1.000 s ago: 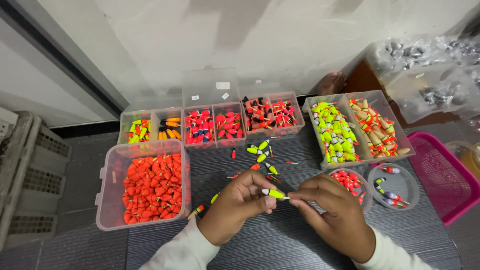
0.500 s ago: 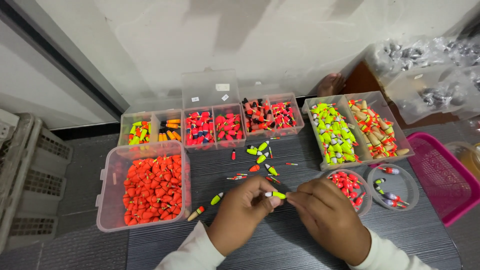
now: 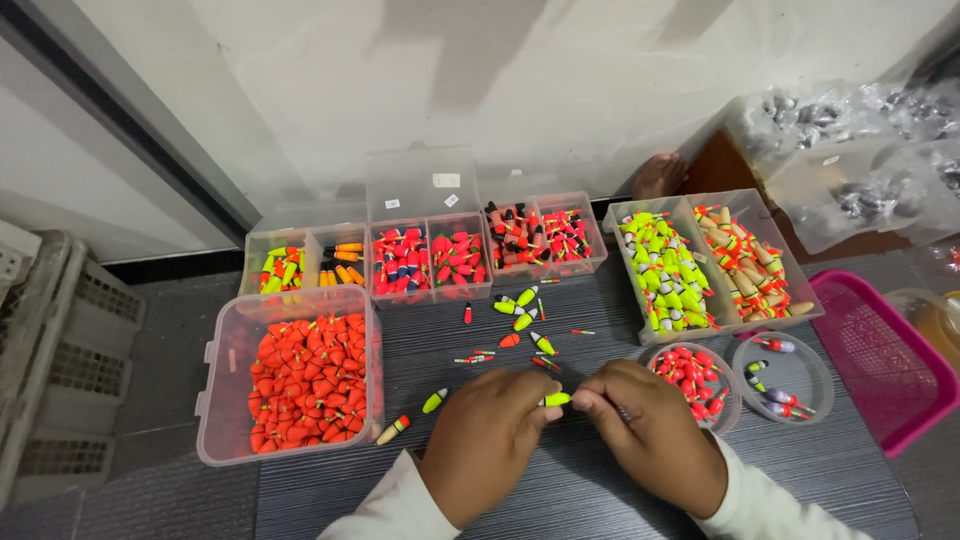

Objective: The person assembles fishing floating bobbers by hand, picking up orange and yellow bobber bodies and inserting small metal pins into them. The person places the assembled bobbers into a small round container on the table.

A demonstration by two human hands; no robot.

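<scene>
On the dark ribbed table [image 3: 600,500] below the pale wall, our left hand [image 3: 485,450] and right hand [image 3: 655,445] have closed together since a second ago, so the thin stem is now hidden. Both pinch one small yellow-green float [image 3: 556,399] between the fingertips, near the middle. Its long axis lies left to right. Beside it lie loose floats [image 3: 520,312] and a box of orange floats [image 3: 305,378].

A dark ribbed table [image 3: 590,500] stands against a pale wall [image 3: 520,80] (shadow-streaked), grey crates [image 3: 60,360] at left.
</scene>
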